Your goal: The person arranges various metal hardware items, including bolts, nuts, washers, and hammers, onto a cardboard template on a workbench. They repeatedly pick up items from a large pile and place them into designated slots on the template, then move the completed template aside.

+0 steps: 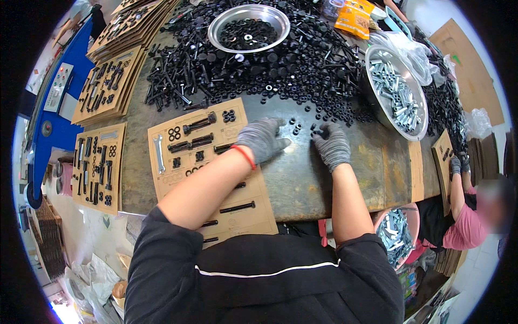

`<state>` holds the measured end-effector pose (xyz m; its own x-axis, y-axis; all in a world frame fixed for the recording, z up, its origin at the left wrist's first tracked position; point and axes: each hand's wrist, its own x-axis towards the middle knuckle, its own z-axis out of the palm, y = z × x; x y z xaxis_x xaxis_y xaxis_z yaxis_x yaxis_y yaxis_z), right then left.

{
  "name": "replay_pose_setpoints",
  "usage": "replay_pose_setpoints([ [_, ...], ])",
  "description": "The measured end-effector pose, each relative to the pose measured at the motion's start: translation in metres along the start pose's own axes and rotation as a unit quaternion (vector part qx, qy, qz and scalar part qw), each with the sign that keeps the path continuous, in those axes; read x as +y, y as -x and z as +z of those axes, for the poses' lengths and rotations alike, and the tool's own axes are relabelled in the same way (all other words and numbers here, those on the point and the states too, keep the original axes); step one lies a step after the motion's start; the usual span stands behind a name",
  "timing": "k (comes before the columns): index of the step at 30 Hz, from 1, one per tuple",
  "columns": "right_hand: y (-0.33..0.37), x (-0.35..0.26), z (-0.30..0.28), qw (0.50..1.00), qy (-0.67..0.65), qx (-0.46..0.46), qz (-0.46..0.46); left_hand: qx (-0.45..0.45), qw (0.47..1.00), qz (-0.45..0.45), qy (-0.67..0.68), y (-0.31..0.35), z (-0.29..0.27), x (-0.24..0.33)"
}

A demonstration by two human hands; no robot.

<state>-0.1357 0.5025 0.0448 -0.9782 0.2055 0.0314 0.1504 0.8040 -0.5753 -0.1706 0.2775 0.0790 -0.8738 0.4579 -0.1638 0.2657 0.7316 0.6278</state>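
My left hand [261, 139], in a grey glove, is open over the right edge of a cardboard sheet [253, 216], thumb and fingers apart. Printed outlines show on the sheet, along with black bolts [199, 123], black nuts [174, 133] and a silver wrench [159, 153]; my left forearm hides part of it. On the bare tabletop to the right, my gloved right hand [332, 146] has its fingers bent together at a small black nut [313, 128]. A few loose black nuts [295, 127] lie between my hands.
A broad heap of black bolts and nuts [302, 70] covers the far table. A metal bowl [211, 33] holds dark washers; a tilted basin [372, 59] holds silver parts. Filled cardboard sheets [123, 162] stand left. At right, a person [469, 227] holds another sheet.
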Motion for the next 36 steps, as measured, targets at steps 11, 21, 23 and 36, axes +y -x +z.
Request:
replay_pose_setpoints([
  [11, -0.008, -0.01, -0.015, 0.988, 0.102, -0.092, 0.068, 0.036, 0.988, -0.014, -0.148, -0.038, 0.052, 0.035],
  [21, -0.05, 0.003, 0.003, 0.992, 0.07, -0.108, -0.015, 0.043, 0.992, -0.059, -0.106, -0.035, 0.047, 0.036],
  [23, -0.06, 0.015, 0.009, 0.996, 0.06, -0.063, -0.002, 0.021, 0.991, -0.034, -0.127, -0.031, 0.049, 0.042],
  [36, 0.034, -0.008, 0.008, 0.986, 0.103, -0.106, -0.079, 0.149, 0.988, 0.042, -0.01, 0.105, -0.044, -0.033],
])
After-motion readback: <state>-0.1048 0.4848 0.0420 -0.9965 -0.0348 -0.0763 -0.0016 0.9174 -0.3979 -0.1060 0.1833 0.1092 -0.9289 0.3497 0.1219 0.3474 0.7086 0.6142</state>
